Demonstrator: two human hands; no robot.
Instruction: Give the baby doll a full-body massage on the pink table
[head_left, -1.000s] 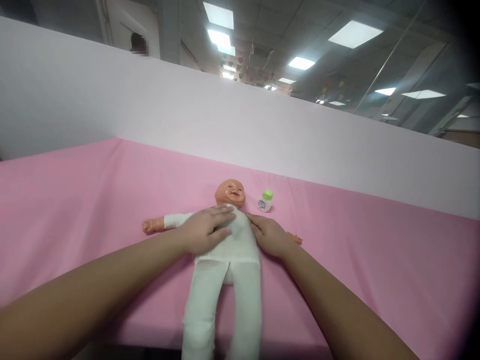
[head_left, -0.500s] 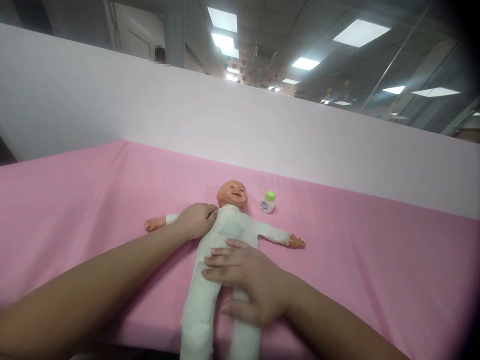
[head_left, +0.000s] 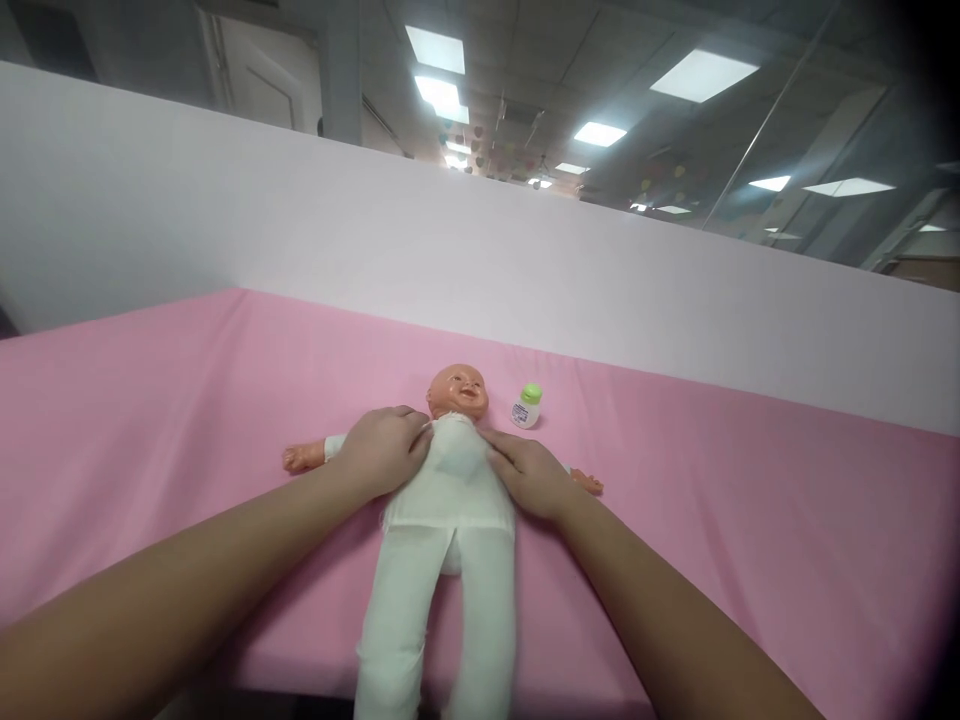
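A baby doll (head_left: 450, 500) with a hard plastic head and a white cloth body lies on its back, arms spread and legs toward me. My left hand (head_left: 382, 450) is closed round the doll's shoulder on the left side, its fingertips at the edge of the chest. On the opposite shoulder and upper chest rests my right hand (head_left: 529, 475), with its visible fingers stretched out and slightly apart. Both hands cover parts of the doll's upper arms. Beside the doll's head stands a small clear bottle (head_left: 526, 408) with a green cap and a printed label.
A pink sheet (head_left: 675, 480) with creases covers the table under the doll. Behind it rises a low white wall (head_left: 450, 260), topped by a glass panel showing ceiling lights. The table's near edge passes below the doll's legs.
My right hand has moved up from the doll's lower belly to its shoulder, uncovering the belly and upper legs. My left hand stays at the other shoulder. The view has shifted slightly.
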